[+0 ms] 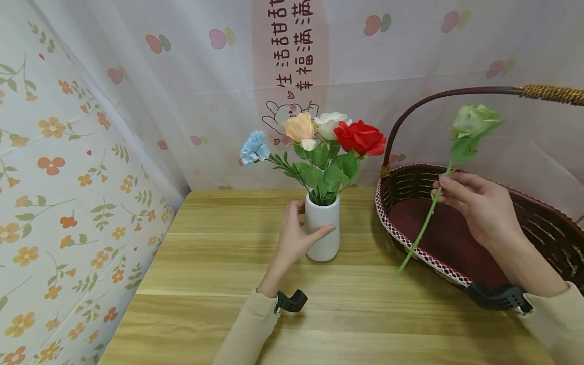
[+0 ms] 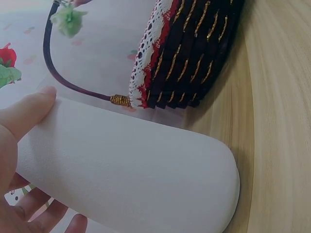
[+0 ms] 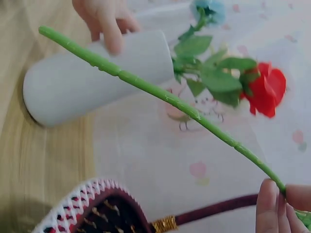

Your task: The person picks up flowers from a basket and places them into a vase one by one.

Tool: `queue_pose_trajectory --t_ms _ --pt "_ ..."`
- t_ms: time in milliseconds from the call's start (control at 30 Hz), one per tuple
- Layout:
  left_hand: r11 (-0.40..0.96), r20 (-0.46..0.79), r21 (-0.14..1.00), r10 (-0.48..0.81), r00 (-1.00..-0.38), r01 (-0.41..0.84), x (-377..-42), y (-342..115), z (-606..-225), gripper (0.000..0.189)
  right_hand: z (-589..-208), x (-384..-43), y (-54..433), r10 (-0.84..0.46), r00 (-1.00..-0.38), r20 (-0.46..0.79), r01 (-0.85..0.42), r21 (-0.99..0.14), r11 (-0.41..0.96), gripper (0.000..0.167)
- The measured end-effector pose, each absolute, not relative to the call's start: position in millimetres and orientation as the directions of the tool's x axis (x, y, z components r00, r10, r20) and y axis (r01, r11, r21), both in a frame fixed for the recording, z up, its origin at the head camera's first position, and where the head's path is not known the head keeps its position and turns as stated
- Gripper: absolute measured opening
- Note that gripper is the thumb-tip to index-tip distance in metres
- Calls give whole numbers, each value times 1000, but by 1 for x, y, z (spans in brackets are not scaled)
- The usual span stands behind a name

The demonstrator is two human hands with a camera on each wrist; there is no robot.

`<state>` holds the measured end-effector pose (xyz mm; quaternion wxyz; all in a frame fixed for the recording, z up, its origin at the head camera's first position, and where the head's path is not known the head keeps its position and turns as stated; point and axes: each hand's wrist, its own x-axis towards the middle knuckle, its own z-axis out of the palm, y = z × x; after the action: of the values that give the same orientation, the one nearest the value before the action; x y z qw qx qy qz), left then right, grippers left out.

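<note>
A white vase [image 1: 323, 230] stands upright on the wooden table, holding a blue carnation [image 1: 255, 148], a peach rose [image 1: 299, 126], a white rose [image 1: 329, 125] and a red rose [image 1: 360, 137]. My left hand [image 1: 295, 235] grips the vase from its left side, thumb across the front and fingers behind. Over the basket, my right hand [image 1: 479, 205] pinches the green stem [image 3: 167, 97] of a pale green rose [image 1: 474, 121] between thumb and fingers. That rose tilts, bloom up to the right and stem end down to the left.
A dark woven basket [image 1: 422, 256] with lace trim and a tall arched handle [image 1: 424, 104] stands at the right of the table [image 1: 196, 304]. Printed curtains [image 1: 201, 101] hang behind and along the left side. A dark wrist camera [image 1: 292, 301] sits on the left wrist.
</note>
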<state>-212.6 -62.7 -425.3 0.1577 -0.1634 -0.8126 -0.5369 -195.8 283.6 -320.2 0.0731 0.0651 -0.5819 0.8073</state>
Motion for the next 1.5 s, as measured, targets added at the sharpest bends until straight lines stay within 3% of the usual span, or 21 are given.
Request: queue_pose_trajectory --t_ms 400,933,1500 --pt "356 420 833 92 -903 424 -213 -63 -425 73 -302 -184 250 15 -952 306 -290 -886 -361 9" --pt "361 425 829 92 -901 428 -212 -61 -424 72 -261 -195 217 99 -898 428 -419 -767 -486 10" --pt "377 434 822 72 -898 427 -212 -61 -427 71 -243 -217 200 214 -896 390 -436 -677 -593 15"
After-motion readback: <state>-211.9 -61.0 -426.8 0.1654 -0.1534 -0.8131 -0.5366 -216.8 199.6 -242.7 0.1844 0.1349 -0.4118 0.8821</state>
